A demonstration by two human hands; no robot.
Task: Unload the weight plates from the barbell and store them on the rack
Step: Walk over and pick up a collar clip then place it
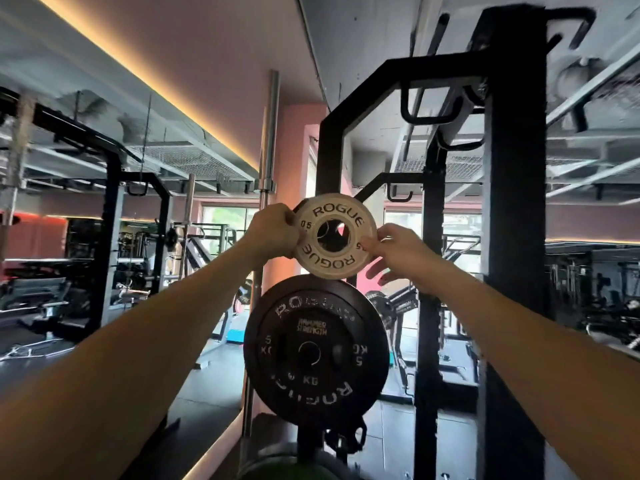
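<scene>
A small white Rogue plate (313, 252) marked 0.5 is held up at head height in front of a black rack upright (329, 157). My left hand (273, 232) grips its left edge with curled fingers. My right hand (394, 249) pinches its right edge, fingers reaching behind it. Through the plate's centre hole a dark peg end shows; whether the plate sits on it I cannot tell. Directly below hangs a black 5 kg plate (315, 348) stored on the rack, with a green plate (277, 467) partly visible under it.
A thick black rack post (512, 237) stands close on the right. A steel barbell (268, 161) stands upright left of the plates, by a pink wall. More racks and benches (45, 289) fill the gym at left, and machines stand at right.
</scene>
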